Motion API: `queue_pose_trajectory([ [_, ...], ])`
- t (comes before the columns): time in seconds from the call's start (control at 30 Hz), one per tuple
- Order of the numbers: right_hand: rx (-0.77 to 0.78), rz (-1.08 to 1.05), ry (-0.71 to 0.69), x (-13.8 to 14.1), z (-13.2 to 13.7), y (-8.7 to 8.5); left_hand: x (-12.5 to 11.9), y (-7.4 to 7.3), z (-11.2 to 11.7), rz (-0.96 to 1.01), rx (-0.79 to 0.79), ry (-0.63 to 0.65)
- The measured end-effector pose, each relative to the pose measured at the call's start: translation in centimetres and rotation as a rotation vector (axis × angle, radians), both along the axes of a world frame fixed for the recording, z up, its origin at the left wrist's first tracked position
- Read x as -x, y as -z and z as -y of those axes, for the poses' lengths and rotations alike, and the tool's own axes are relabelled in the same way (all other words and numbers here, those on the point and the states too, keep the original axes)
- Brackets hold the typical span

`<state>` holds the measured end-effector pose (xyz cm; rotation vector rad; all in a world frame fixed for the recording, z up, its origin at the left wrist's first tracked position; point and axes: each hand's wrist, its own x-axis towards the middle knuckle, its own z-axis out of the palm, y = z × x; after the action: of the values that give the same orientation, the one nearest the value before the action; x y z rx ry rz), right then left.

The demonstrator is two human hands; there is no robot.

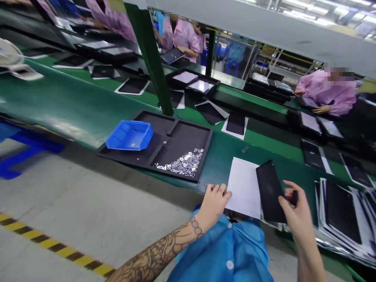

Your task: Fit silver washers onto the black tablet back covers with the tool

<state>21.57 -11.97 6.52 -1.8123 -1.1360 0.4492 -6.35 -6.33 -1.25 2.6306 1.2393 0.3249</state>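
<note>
A black panel (270,192) lies tilted across the right edge of a white sheet (243,186) at the near lip of a green belt (73,105). The worker's right hand (295,213) pinches the panel's lower right side, thumb on top and fingers beneath. The tattooed left hand (214,203) has its fingers bent onto the sheet's near left corner. Whether they pinch the paper or only press it cannot be told.

The risks look plain. The sheet overhangs the belt's edge towards the worker's lap, so a slack left hand could let it slide off. The panel is gripped at one side only and could swing, slip or pick up fingermarks. A stray washer from the heap beside it could scratch its face.

By count there is one panel in hand and one sheet under it. To the left sits one black tray (176,133) with two large compartments. The right one holds a heap of washers (183,162), too many to count. On the left one sits one blue bin (129,135) with at least two washers inside.

To the right is one slumped stack of sleeved panels (343,213), the layers too close to number. Several more dark panels lie on white sheets farther up the belt. At least three workers in pink coats (329,92) sit at the far side.
</note>
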Motion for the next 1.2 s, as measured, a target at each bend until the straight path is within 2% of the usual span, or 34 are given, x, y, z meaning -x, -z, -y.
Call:
queue_pose_trajectory([
  [0.1, 0.082, 0.086, -0.170, 3.9, -1.3, 0.1, 0.2, 0.1, 0.0, 0.030, 0.006, 0.002],
  [0.23, 0.185, 0.270, -0.236, 9.2, -3.8, 2.0, 0.4, 0.5, -0.2, 0.038, 0.009, 0.012],
  [0.3, 0.259, 0.336, -0.253, 10.7, -4.7, 3.0, 0.4, 0.7, -0.3, 0.063, 0.032, 0.000],
  [0.37, 0.325, 0.353, -0.301, 11.1, -5.3, 3.9, 0.5, 0.9, -0.4, 0.106, 0.071, -0.014],
  [0.43, 0.351, 0.301, -0.352, 10.1, -5.8, 4.5, 0.8, 1.0, -0.5, 0.162, 0.133, -0.019],
  [0.5, 0.320, 0.213, -0.372, 8.0, -6.7, 4.6, 1.2, 1.0, -0.8, 0.235, 0.220, -0.020],
  [0.6, 0.224, 0.176, -0.272, 3.5, -9.0, 4.0, 1.6, 0.8, -2.0, 0.376, 0.377, -0.048],
  [0.7, 0.200, 0.254, -0.134, -0.5, -12.2, 3.3, 1.2, 0.1, -4.3, 0.463, 0.506, -0.097],
  [0.8, 0.171, 0.177, -0.135, -2.7, -15.8, 3.3, -0.2, -1.1, -7.4, 0.468, 0.597, -0.115],
  [0.9, 0.106, -0.171, -0.114, -3.9, -19.1, 3.8, -2.2, -2.3, -10.4, 0.496, 0.651, -0.120],
  [1.07, -0.047, -1.000, -0.100, -7.3, -21.9, 5.1, -5.6, -3.4, -14.4, 0.461, 0.657, -0.108],
  [1.13, -0.119, -1.164, -0.116, -8.5, -21.9, 5.5, -6.5, -3.7, -15.7, 0.393, 0.638, -0.110],
  [1.2, -0.127, -1.222, -0.139, -9.0, -21.8, 5.6, -7.1, -4.0, -16.8, 0.321, 0.623, -0.110],
])
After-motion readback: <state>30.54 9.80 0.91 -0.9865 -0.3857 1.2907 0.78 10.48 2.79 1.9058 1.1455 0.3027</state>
